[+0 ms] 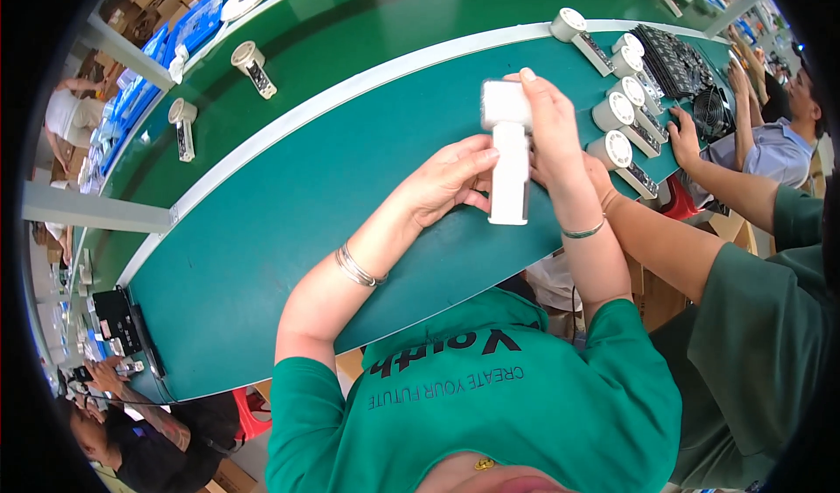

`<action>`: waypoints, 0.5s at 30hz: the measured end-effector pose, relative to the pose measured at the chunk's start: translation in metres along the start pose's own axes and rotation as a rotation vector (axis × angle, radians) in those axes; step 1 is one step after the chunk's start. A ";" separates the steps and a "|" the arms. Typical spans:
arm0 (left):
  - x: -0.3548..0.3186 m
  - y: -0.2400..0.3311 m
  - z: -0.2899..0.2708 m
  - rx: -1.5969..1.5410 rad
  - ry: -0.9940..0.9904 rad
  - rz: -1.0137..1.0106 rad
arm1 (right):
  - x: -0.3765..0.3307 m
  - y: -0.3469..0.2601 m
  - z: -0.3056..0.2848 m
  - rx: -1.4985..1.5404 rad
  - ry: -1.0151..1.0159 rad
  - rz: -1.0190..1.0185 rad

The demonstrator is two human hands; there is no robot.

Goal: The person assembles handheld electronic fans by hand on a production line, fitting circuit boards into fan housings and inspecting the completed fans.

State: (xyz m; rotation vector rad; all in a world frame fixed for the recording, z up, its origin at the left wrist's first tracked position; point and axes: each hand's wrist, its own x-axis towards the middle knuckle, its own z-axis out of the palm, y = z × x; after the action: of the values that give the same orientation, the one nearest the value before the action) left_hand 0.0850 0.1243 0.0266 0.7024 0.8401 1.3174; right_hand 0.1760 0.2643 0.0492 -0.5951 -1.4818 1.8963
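Note:
Over the green bench top, both my hands hold a white device (508, 174) with a rounded head and a long, flat handle. My left hand (448, 176) grips the handle's left edge, thumb in front and fingers partly behind it. Along the other side, my right hand (551, 121) is closed around the head and upper handle, its thumb near the top. Bright glare washes out detail on the white surface. Just to the right stand similar white devices (610, 150) with round heads and dark circuit strips showing in their handles.
A co-worker's forearm (652, 222) reaches in close beside my right wrist. Farther right is another person's hand (684, 134), near black round fan grilles (713, 112). Two more devices (254, 69) lie beyond the white rail (350, 86). A black box (118, 322) sits at the bench's left end.

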 end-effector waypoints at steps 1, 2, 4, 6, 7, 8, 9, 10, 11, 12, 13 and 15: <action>0.000 0.000 0.001 -0.022 0.028 0.010 | 0.001 0.008 0.003 -0.080 0.038 -0.021; 0.000 -0.001 0.001 -0.044 0.058 0.021 | 0.001 0.013 0.003 -0.094 0.037 -0.017; 0.001 -0.009 0.005 -0.102 0.175 0.023 | 0.002 0.020 0.000 -0.053 0.028 0.074; 0.001 -0.010 0.004 -0.099 0.229 0.000 | 0.003 0.022 -0.002 -0.027 0.018 0.098; 0.002 -0.010 0.005 -0.097 0.230 -0.005 | 0.004 0.023 -0.003 -0.007 0.004 0.120; 0.003 -0.010 0.005 -0.100 0.241 0.001 | 0.005 0.024 -0.004 -0.004 0.006 0.122; 0.003 -0.010 0.005 -0.104 0.252 0.007 | 0.006 0.027 -0.005 -0.013 0.000 0.124; 0.003 -0.010 0.005 -0.102 0.254 0.005 | 0.007 0.028 -0.005 -0.022 -0.008 0.124; 0.003 -0.010 0.005 -0.097 0.270 0.005 | 0.007 0.028 -0.005 -0.020 -0.009 0.125; 0.003 -0.011 0.004 -0.092 0.286 0.005 | 0.007 0.028 -0.004 0.007 -0.001 0.154; 0.004 -0.011 0.004 -0.091 0.286 0.003 | 0.007 0.028 -0.004 0.032 0.009 0.183; 0.005 -0.011 0.003 -0.101 0.297 -0.004 | 0.009 0.033 -0.009 0.034 0.007 0.195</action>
State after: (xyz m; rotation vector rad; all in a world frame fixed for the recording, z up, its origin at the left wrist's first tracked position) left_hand 0.0937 0.1279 0.0180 0.4306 1.0026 1.4715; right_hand 0.1690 0.2715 0.0152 -0.7525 -1.4276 2.0603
